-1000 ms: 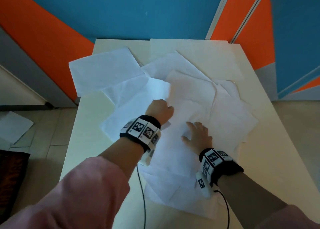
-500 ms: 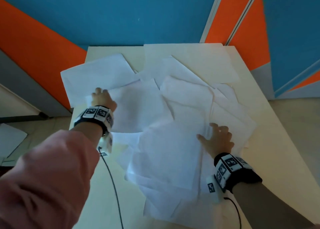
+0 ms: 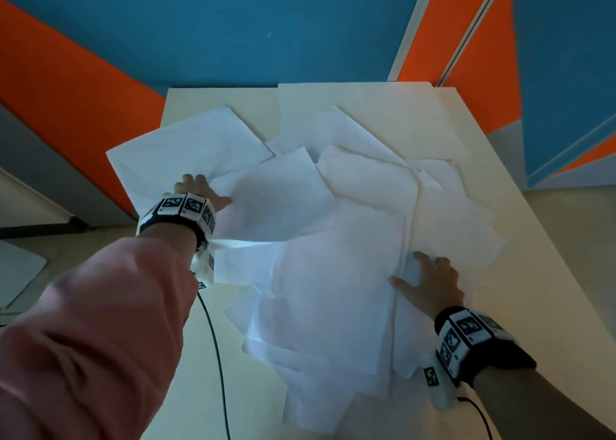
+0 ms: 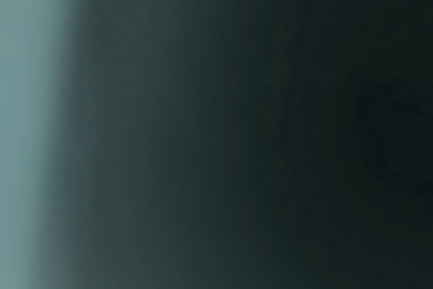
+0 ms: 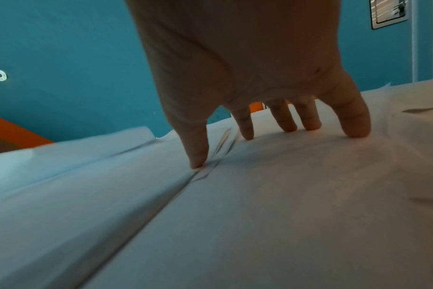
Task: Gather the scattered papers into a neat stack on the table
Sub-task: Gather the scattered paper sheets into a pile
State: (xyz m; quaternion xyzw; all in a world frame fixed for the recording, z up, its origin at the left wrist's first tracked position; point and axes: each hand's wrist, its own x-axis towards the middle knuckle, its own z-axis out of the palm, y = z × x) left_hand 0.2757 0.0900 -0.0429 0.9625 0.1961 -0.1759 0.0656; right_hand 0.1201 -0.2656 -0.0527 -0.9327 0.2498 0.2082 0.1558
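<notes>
Several white paper sheets [image 3: 336, 273] lie overlapped in a loose pile on the cream table [image 3: 206, 356]. One sheet [image 3: 186, 153] sticks out past the table's far left edge. My left hand [image 3: 200, 191] rests flat on that sheet where it meets a middle sheet [image 3: 276, 199], thumb stretched to the right. My right hand [image 3: 430, 283] presses on the pile's right side with spread, straight fingers [image 5: 356, 125] and its thumb at a paper edge [image 5: 203, 172]. The left wrist view is dark and shows nothing.
Another cream sheet [image 3: 366, 113] lies flat at the table's far end. A blue and orange wall [image 3: 233, 29] stands behind the table. A paper [image 3: 16, 269] lies on the floor at the left. A black cable [image 3: 216, 356] runs along the table's left side.
My left hand has moved from the pile's middle out to the far left sheet. My right hand has slid rightward across the pile. The middle sheets have shifted left.
</notes>
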